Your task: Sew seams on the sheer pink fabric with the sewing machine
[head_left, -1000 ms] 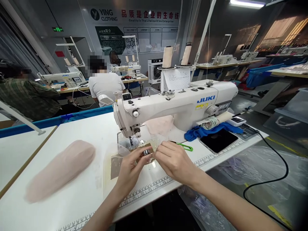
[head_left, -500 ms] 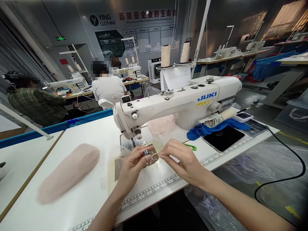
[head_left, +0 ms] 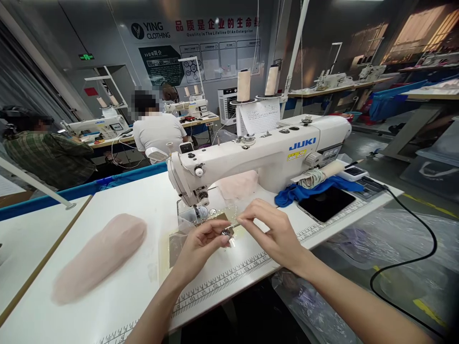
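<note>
Between the thumb and fingers of my left hand (head_left: 201, 241) is a small shiny metal bobbin case (head_left: 227, 232), partly covered by the fingertips. My right hand (head_left: 270, 231) is closed in a pinch just to its right, on a thin pale thread (head_left: 235, 224) that runs towards the case. Both hands are above the table edge, in front of the needle area of a white JUKI sewing machine (head_left: 229, 167). Under them lies a brownish plate (head_left: 175, 248) with yellowish tape around it.
Sheer pink fabric (head_left: 103, 255) lies on the left of the table (head_left: 136, 296), and more pink fabric (head_left: 238, 184) sits under the machine arm. To the right are a blue cloth (head_left: 290, 193) and a black-screened phone (head_left: 326, 204). Two people sit at machines beyond.
The bobbin case has tipped over and moved slightly right and down in my left hand. My right hand stays pinched beside it, and the green tool behind it is now hidden. The view has shifted slightly.
</note>
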`<state>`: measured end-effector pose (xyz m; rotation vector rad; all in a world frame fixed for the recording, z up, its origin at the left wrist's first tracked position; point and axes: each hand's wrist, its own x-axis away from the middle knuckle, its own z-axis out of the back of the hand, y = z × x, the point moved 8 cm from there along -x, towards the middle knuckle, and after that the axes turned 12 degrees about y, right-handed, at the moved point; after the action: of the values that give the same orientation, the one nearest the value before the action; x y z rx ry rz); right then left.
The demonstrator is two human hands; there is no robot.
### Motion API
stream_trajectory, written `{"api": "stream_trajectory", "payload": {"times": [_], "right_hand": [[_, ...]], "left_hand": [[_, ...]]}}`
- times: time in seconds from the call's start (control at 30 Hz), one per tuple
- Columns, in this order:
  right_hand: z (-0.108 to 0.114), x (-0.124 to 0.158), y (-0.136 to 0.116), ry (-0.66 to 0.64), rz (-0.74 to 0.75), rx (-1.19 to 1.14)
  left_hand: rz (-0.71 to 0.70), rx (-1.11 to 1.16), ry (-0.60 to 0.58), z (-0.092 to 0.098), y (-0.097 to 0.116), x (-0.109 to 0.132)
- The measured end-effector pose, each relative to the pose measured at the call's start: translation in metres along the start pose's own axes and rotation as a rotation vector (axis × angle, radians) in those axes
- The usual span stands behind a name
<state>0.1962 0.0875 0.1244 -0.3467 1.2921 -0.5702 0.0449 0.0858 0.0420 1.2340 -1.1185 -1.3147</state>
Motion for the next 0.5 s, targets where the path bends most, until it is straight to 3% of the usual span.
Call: {"api": "stream_trajectory", "payload": {"times": [0.1,0.27,0.4,0.5], "right_hand": [[-0.011,-0.003,0.015,-0.053,-0.180,-0.042],[-0.042,0.010,0.034,-0.270,-0.501,-0.351],[-0.056,0.025,0.036,-0.366,-0.678,-0.624],[-0.061,0.042,0.034,-0.463,-0.723,-0.631]], "left_hand": [[-0.018,0.059,-0.123,-0.014,0.005,0.009],[-0.068,0.041,-0.168,-0.022,0.020,0.021],[0.015,-0.142,-0.082,-0.020,0.013,0.036],[0.121,-0.036,-0.032,-0.019,-0.009,0.064]]}}
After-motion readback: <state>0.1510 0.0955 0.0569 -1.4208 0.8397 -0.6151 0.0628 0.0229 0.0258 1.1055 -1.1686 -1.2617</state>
